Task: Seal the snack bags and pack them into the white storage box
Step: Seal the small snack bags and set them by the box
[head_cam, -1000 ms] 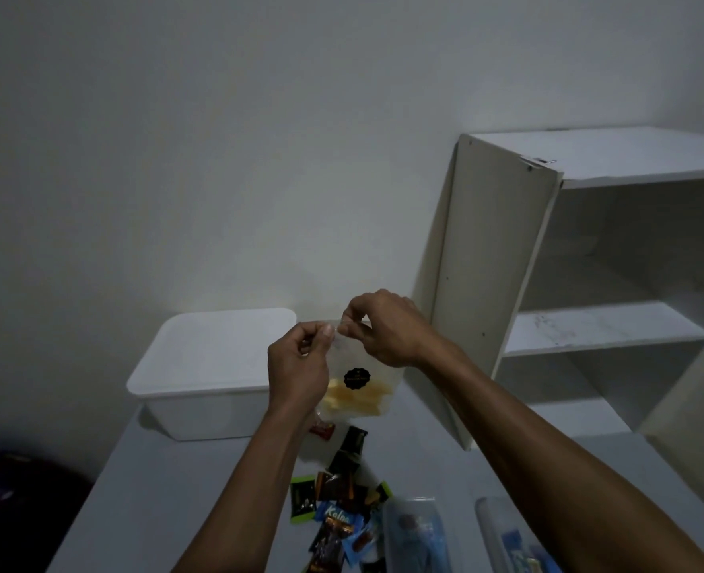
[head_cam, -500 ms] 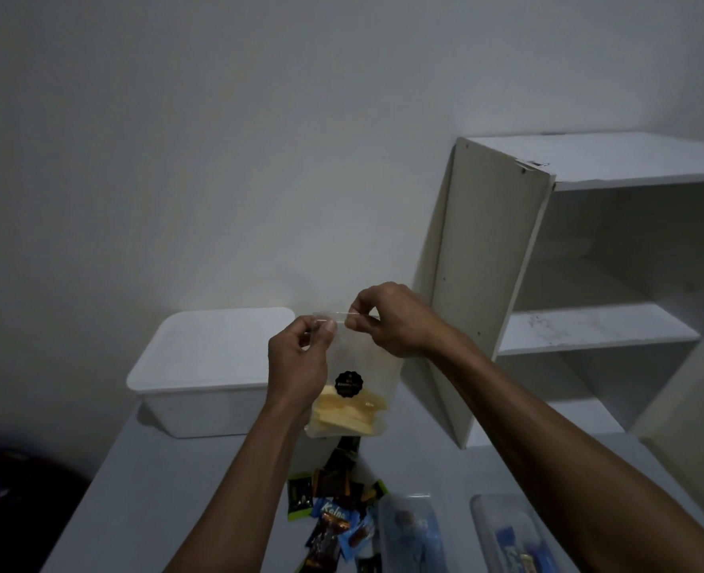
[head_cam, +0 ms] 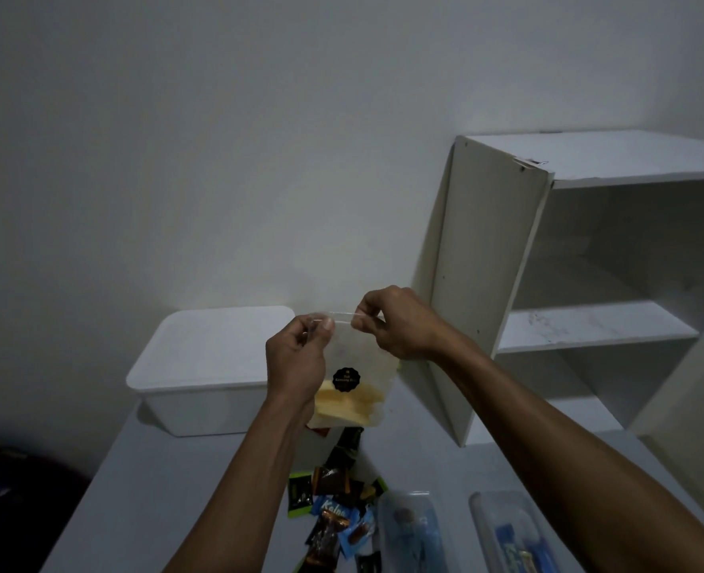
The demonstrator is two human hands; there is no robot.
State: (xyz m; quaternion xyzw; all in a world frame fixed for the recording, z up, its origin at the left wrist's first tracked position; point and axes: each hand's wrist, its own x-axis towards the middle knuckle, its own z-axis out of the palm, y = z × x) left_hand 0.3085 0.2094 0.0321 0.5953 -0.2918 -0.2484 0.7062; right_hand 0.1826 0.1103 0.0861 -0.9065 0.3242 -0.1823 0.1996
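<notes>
A clear zip snack bag (head_cam: pixel 352 366) with yellow chips and a round black sticker hangs in the air above the table. My left hand (head_cam: pixel 296 357) pinches the left end of its top strip. My right hand (head_cam: pixel 396 324) pinches the right end of the same strip. The white storage box (head_cam: pixel 205 374) stands behind and left of the bag with its lid on. Several small wrapped snacks (head_cam: pixel 334 510) lie in a pile on the table below the bag.
A white open shelf unit (head_cam: pixel 590 316) stands at the right, close to my right forearm. Two clear bags with blue contents (head_cam: pixel 412 531) (head_cam: pixel 515 535) lie near the front edge. A dark object (head_cam: pixel 15 498) sits off the table's left side.
The bag has been lifted a little higher. My right hand has slid from near my left hand out to the right end of the top strip.
</notes>
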